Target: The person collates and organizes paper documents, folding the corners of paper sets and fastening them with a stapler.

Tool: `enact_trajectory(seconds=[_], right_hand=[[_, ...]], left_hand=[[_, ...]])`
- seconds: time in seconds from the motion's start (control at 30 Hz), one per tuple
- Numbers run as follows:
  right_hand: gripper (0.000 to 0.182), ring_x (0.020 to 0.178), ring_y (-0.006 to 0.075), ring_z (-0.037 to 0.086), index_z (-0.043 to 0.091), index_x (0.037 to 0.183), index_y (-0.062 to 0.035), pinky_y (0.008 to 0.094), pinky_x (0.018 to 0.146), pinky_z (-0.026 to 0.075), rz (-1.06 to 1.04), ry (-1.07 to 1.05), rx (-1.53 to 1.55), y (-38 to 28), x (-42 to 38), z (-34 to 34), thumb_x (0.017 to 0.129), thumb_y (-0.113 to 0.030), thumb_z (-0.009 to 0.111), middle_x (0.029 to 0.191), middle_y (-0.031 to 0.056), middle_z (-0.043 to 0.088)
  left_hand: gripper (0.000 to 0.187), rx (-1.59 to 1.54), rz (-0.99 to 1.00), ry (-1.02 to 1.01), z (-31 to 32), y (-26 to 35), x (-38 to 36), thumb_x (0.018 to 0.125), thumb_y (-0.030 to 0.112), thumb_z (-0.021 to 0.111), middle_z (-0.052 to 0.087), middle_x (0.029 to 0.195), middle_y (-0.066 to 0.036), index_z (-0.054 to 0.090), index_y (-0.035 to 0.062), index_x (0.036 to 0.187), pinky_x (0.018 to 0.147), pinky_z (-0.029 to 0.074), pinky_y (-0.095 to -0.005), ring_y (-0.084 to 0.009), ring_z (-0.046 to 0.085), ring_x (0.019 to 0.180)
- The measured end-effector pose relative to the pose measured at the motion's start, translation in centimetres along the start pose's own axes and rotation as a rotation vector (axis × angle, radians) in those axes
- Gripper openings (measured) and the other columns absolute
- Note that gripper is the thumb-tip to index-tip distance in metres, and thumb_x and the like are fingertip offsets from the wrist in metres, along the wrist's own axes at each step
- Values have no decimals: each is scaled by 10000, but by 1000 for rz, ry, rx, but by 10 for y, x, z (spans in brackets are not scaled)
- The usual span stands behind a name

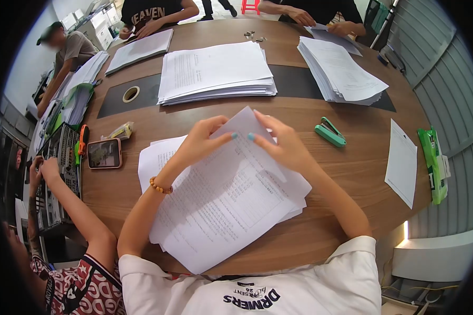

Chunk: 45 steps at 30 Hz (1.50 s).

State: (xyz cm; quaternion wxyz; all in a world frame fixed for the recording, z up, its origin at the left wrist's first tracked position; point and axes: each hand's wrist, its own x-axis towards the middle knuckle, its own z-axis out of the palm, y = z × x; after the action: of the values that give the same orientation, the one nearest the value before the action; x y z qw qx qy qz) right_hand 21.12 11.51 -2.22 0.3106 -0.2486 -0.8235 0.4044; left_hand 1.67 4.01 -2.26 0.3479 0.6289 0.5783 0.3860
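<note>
Both my hands pinch the far corner of a few printed sheets [220,210], which are turned at an angle and lifted a little at that corner. My left hand [211,135] grips the left edge, its thumb on top of the paper. On the other side of the corner, my right hand [276,140] holds the edge in the same way. More printed paper [155,157] lies beneath on the wooden table. A teal stapler [330,132] rests to the right of my right hand, not touched.
Tall paper stacks [215,71] [339,68] stand beyond my hands. A tape roll [131,94], a phone [104,154] and an orange-handled tool [83,137] lie left. A single sheet [402,163] and a green packet [432,165] are right. Other people sit around the table.
</note>
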Motion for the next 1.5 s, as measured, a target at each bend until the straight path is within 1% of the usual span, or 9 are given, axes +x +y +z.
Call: enact_trajectory(seconds=[0.17, 0.37, 0.57, 0.63, 0.8, 0.97, 1.23, 1.4, 1.5], right_hand=[[502, 1001, 311, 518, 387, 1210, 40, 339, 847, 406, -12, -53, -55, -2, -1, 2, 781, -137, 577, 1092, 208, 522], [397, 886, 267, 575, 474, 1145, -19, 335, 783, 445, 15, 22, 118, 4, 4, 3, 767, -83, 576, 988, 182, 581], [314, 799, 241, 627, 523, 1072, -18, 290, 708, 491, 39, 145, 172, -5, 4, -3, 760, -10, 555, 878, 143, 628], [298, 796, 242, 631, 532, 1053, -25, 284, 710, 496, -95, 175, 114, -4, 5, -6, 757, -2, 559, 848, 150, 633], [227, 775, 198, 634, 538, 981, -21, 266, 657, 498, 41, 199, 266, -21, 5, -9, 758, -11, 574, 850, 143, 635], [172, 718, 135, 620, 535, 914, -12, 211, 577, 474, 160, 220, 344, -15, 5, -4, 754, -27, 597, 834, 116, 638], [226, 658, 79, 561, 623, 866, 3, 190, 558, 446, 440, -63, 687, 1, 13, -22, 802, -212, 601, 768, 81, 615], [222, 668, 89, 558, 625, 889, 14, 205, 596, 448, 577, -189, 751, 14, 15, -31, 785, -182, 610, 765, 80, 615], [214, 663, 95, 555, 624, 893, 16, 209, 593, 441, 522, -238, 735, 8, 14, -33, 769, -158, 619, 769, 79, 615]], left_hand=[[247, -88, -55, 1, 0, -1, -1, 785, 135, 570, 613, 798, -68, 580, -36, 964, 654, 443, -228, -101, 561, 732], [201, -129, -183, 12, -3, 3, 4, 768, 101, 587, 620, 729, -49, 619, -32, 915, 606, 442, -206, -86, 557, 648], [183, -52, -139, 49, -1, 17, 6, 751, 103, 612, 620, 702, -57, 628, -38, 867, 562, 437, -197, -76, 555, 623], [176, -58, -113, 56, -2, 24, 6, 745, 102, 620, 618, 697, -59, 631, -37, 853, 552, 434, -191, -75, 554, 618], [118, -100, -98, 88, 3, 26, 4, 731, 52, 634, 605, 694, -18, 625, -32, 814, 548, 417, -165, -38, 532, 634], [195, -169, -73, 120, 10, 14, 3, 726, 108, 648, 634, 677, -87, 602, 0, 881, 508, 427, -173, -85, 591, 588], [222, -175, -60, 82, 10, 9, 4, 724, 51, 645, 639, 758, -81, 584, 0, 931, 585, 456, -175, -79, 595, 669], [348, -185, -18, 144, 12, 18, 4, 673, 9, 670, 630, 873, -85, 573, 29, 1007, 671, 471, -207, -118, 609, 741], [470, -111, 156, 175, 17, 20, 7, 608, -3, 709, 585, 1014, -91, 578, 101, 1047, 720, 476, -245, -157, 589, 876]])
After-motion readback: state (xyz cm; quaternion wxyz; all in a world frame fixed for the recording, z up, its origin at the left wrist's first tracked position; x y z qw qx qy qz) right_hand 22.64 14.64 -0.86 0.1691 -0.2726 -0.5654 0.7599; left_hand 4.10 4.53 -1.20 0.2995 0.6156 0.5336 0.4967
